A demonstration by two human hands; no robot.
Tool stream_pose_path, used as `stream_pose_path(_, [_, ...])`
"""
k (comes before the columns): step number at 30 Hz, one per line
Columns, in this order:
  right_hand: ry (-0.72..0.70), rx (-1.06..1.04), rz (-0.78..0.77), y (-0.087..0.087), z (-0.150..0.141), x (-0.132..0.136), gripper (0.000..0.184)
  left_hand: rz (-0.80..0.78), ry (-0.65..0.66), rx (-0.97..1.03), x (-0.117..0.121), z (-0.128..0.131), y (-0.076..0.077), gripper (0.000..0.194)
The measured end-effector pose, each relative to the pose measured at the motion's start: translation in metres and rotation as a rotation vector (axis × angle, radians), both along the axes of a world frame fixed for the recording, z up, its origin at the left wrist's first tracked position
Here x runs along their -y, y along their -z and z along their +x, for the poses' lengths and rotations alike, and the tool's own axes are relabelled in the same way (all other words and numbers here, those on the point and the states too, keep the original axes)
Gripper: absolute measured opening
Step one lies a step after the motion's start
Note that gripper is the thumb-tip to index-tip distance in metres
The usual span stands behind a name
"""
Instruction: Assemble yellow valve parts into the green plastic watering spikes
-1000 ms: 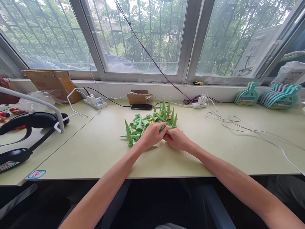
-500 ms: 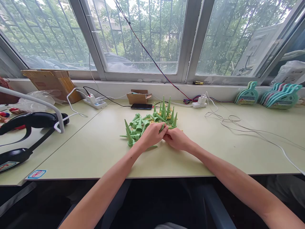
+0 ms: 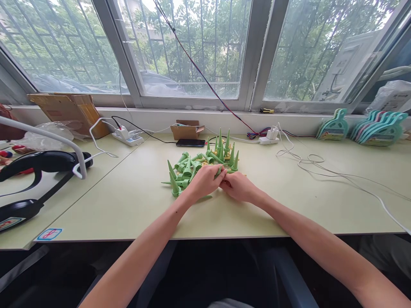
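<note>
My left hand [image 3: 208, 179] is closed around a green plastic watering spike [image 3: 218, 172], of which only a small part shows between thumb and fingers. Against it presses my right hand [image 3: 239, 186], its fingers curled in; what they pinch is hidden. Just behind and left of the hands lies a loose heap of green cone-shaped spikes [image 3: 187, 170], with small yellow parts among them. Several more spikes [image 3: 227, 143] stand upright on yellow pieces beyond my right hand. One spike tip [image 3: 205, 197] pokes out under my left wrist.
A black phone [image 3: 190, 143] and an open cardboard box [image 3: 186, 130] lie behind the heap. Power strips [image 3: 127, 137] and loose white cables [image 3: 316, 160] run along the back and right. A black headset [image 3: 45, 169] rests at left; teal fan-shaped plastic items [image 3: 334, 126] stand at right.
</note>
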State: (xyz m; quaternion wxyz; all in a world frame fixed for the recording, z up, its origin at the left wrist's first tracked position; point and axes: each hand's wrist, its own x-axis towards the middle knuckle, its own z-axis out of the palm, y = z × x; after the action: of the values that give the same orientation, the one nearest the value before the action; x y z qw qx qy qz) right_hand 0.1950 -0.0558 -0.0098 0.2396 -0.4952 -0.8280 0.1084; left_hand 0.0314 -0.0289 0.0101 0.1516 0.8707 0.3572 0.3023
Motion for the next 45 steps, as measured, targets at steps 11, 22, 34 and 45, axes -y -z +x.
stream_pose_path(11, [-0.01,0.005,-0.002,-0.0018,-0.0002,0.0009,0.029,0.01,0.003,-0.011,0.0004,0.0001,-0.0002,0.03])
stream_pose_path(22, [-0.015,0.023,-0.011,-0.0017,0.0003,0.0013,0.029,0.023,-0.005,-0.02,0.0006,-0.0001,-0.0002,0.031])
stream_pose_path(34, [-0.03,0.024,-0.006,-0.0017,0.0005,0.0012,0.03,0.012,0.0,-0.019,-0.0001,-0.0006,0.0003,0.03])
stream_pose_path(45, [-0.037,0.04,0.01,-0.0012,0.0005,0.0011,0.029,0.018,0.003,-0.015,-0.0005,-0.0001,0.0008,0.03])
